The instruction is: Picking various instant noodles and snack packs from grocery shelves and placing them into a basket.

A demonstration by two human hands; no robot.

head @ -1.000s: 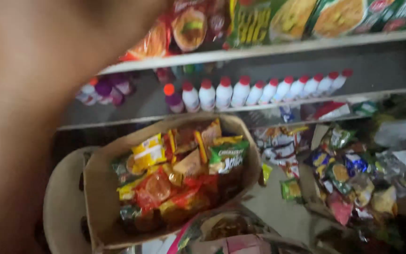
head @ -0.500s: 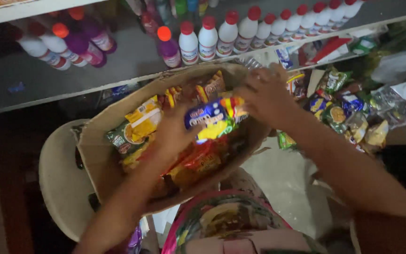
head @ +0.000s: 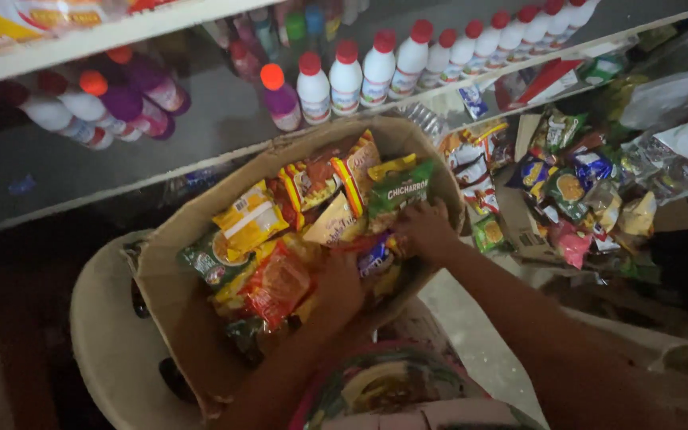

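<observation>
A pale plastic chair [head: 101, 334] is carrying the cardboard box [head: 170, 279] at the left, and the box is sitting tilted on it, so it looks liable to slide off if pushed. Inside, the snack packets [head: 280, 239] are lying heaped nearly to the rim; any rummaging is risking some spilling over the near edge. The left hand [head: 336, 287] is pressing down among the packets near the middle of the box, fingers buried, so I cannot tell whether it is gripping anything. The right hand [head: 424, 231] is curling its fingers into the packets at the right wall, beside a blue packet [head: 376, 259]; whether it is holding that one is unclear. Further right, more packets [head: 575, 199] are lying loose in an open carton. On the far shelf, white bottles [head: 408, 56] are standing close to the edge, where a raised elbow could be knocking them.
</observation>
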